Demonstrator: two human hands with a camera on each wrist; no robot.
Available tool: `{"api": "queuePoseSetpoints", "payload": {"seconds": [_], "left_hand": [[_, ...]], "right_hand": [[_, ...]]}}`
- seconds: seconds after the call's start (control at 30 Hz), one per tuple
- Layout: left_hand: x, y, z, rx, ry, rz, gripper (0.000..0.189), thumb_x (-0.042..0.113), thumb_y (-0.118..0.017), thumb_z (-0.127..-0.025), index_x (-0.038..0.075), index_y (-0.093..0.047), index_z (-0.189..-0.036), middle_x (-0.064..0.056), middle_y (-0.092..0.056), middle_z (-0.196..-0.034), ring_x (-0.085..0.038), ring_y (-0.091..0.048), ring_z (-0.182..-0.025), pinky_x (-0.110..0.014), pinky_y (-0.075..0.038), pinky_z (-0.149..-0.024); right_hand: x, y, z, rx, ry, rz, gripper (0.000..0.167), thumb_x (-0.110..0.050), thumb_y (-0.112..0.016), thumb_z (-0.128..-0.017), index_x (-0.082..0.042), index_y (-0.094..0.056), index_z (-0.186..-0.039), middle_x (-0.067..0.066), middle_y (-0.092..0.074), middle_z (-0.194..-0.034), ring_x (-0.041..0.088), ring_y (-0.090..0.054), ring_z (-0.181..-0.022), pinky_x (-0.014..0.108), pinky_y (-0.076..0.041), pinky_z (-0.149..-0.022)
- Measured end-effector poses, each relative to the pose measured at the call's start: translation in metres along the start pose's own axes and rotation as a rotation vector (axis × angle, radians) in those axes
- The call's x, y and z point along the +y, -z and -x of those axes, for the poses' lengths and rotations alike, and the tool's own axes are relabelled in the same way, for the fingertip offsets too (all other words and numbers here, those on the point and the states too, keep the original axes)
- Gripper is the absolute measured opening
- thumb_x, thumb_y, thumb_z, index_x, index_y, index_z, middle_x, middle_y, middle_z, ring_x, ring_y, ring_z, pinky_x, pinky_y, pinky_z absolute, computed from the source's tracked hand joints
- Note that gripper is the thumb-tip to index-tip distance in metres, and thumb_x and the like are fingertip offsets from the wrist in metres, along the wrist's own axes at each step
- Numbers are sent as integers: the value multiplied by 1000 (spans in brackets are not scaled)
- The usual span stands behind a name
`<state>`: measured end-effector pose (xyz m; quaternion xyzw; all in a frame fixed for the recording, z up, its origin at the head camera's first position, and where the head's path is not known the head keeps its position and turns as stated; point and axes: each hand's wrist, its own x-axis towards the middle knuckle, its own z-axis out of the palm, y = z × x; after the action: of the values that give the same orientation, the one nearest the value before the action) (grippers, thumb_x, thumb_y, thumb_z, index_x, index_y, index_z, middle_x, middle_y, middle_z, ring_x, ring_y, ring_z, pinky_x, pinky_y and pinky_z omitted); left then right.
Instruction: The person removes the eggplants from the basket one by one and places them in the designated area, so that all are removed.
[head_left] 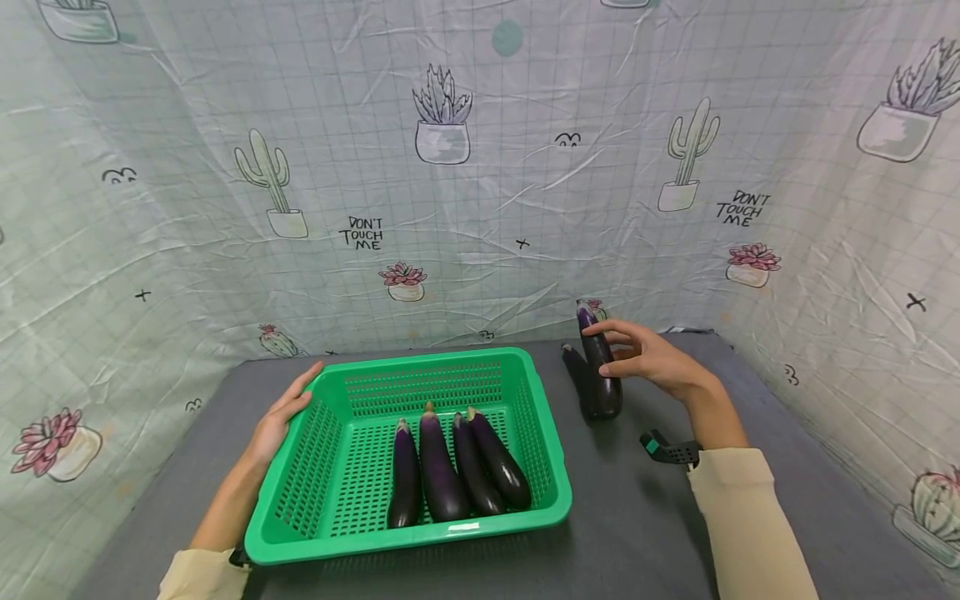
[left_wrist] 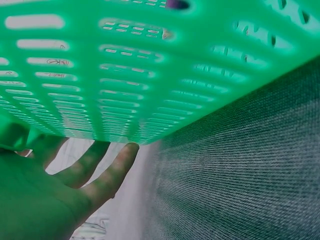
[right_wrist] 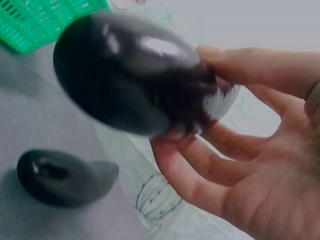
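My right hand point(head_left: 652, 360) pinches a glossy dark purple eggplant point(head_left: 597, 350) between thumb and fingers, to the right of the basket. In the right wrist view that eggplant point(right_wrist: 125, 75) is raised off the table, blunt end towards the camera. A second eggplant point(right_wrist: 65, 177) lies on the table below it. My left hand point(head_left: 276, 423) is at the left side of the green plastic basket point(head_left: 408, 543); its fingers point(left_wrist: 117, 167) are extended against the outer wall. Several eggplants point(head_left: 442, 475) lie side by side in the basket's right half.
A dark grey cloth-covered table point(head_left: 637, 533) lies under everything. Behind and at both sides hangs a pale sheet point(head_left: 510, 192) printed with potted plants. A black wrist strap point(head_left: 675, 452) is on the right wrist.
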<state>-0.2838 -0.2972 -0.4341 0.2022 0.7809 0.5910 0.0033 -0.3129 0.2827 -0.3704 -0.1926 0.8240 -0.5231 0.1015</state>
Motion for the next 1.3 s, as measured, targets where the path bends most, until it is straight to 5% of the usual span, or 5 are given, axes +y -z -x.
{"api": "queuePoseSetpoints", "payload": {"seconds": [0.37, 0.6, 0.87, 1.1, 1.3], "left_hand": [[1, 1, -1, 8, -5, 3, 58, 21, -28, -115, -4, -9, -164, -29, 3, -171, -53, 6, -154, -4, -28, -98], [2, 2, -1, 27, 16, -4, 58, 20, -29, -114, -5, -12, -164, -28, 2, -171, -51, 10, -155, -54, -5, -128], [3, 2, -2, 11, 2, -1, 57, 23, -27, -115, -2, -11, -165, -27, 1, -172, -33, -7, -160, -7, -29, -101], [1, 2, -1, -6, -4, 14, 58, 24, -26, -116, -1, -9, -165, -22, 0, -174, 14, -28, -139, -6, -31, -101], [2, 2, -2, 17, 7, -5, 58, 23, -28, -115, -2, -12, -165, -25, 0, -173, -42, 3, -159, -19, -22, -115]], "right_hand": [[24, 10, -4, 55, -91, 55, 65, -9, -71, -95, -11, -46, -155, 24, -18, -170, 50, -19, -155, 55, -49, -98], [51, 11, -12, 81, -130, 92, 67, -4, -65, -96, -12, -42, -158, 26, -12, -170, 52, -18, -153, 42, -48, -75], [65, 7, -15, 119, -108, 159, 55, -3, -66, -94, -4, -50, -147, 33, -22, -165, 56, -26, -148, 40, -47, -72], [72, 4, -19, 115, -122, 245, 53, -8, -67, -96, -3, -53, -147, 32, -28, -164, 58, -30, -147, 65, -49, -98], [75, 3, -22, 103, -140, 281, 53, -11, -62, -100, -3, -50, -151, 32, -29, -164, 59, -30, -146, 72, -43, -105]]}}
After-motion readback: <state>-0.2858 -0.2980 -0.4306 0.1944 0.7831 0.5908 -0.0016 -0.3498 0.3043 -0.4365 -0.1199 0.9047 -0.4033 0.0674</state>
